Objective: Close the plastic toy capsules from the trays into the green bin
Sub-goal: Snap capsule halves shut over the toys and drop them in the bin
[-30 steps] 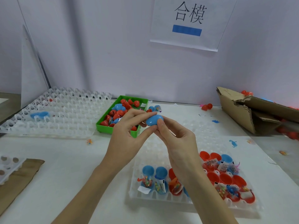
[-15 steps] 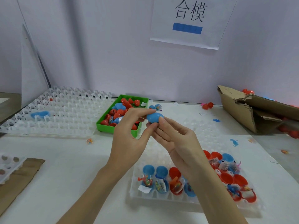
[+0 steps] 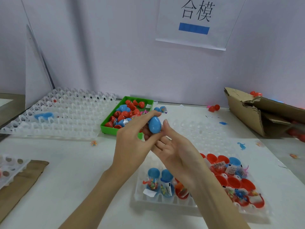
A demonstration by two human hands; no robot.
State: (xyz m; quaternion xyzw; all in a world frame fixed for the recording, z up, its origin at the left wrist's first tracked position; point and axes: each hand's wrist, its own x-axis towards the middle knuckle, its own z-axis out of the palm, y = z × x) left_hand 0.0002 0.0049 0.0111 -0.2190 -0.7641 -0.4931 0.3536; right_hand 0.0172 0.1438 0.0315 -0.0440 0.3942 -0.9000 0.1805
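closed blue egg capsule point(image 3: 154, 124) in left hand point(image 3: 132, 142).

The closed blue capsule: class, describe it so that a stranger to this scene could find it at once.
Start at the green bin at the back of the white table. Just right of it the two hands meet in the air. The left hand's fingertips hold the closed blue capsule, a whole egg, whereas the tray capsules lie open.
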